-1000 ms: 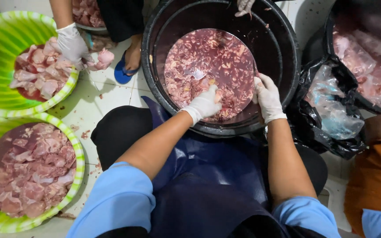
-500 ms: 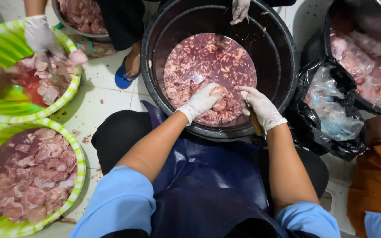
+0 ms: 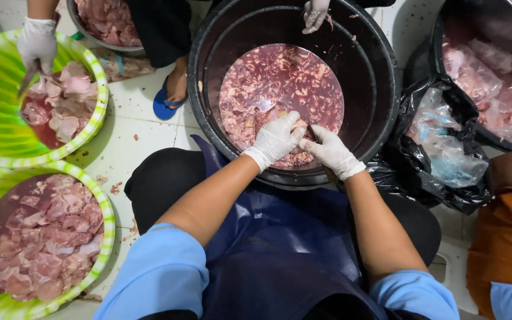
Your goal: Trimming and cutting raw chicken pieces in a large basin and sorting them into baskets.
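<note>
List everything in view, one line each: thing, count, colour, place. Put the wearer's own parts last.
Black tub: 1, black, top centre, on the floor.
Meat in liquid: 1 mass, pink-red, inside the black tub.
Green basins: 2, green-and-white striped, left side, both holding meat pieces.
Metal bowl: 1, grey, top left, holding meat.
Black bag: 1, black, right of the tub, with clear plastic on it.
Right-hand tub: 1, dark, top right, holding bagged meat.
Blue sandal: 1, blue, on the white tiles.
Other people's gloved hands: 2, white, top left and top centre.
Blue apron: 1, dark blue, on the lap.
Left hand: white glove, on the meat.
Right hand: white glove, beside it.
</note>
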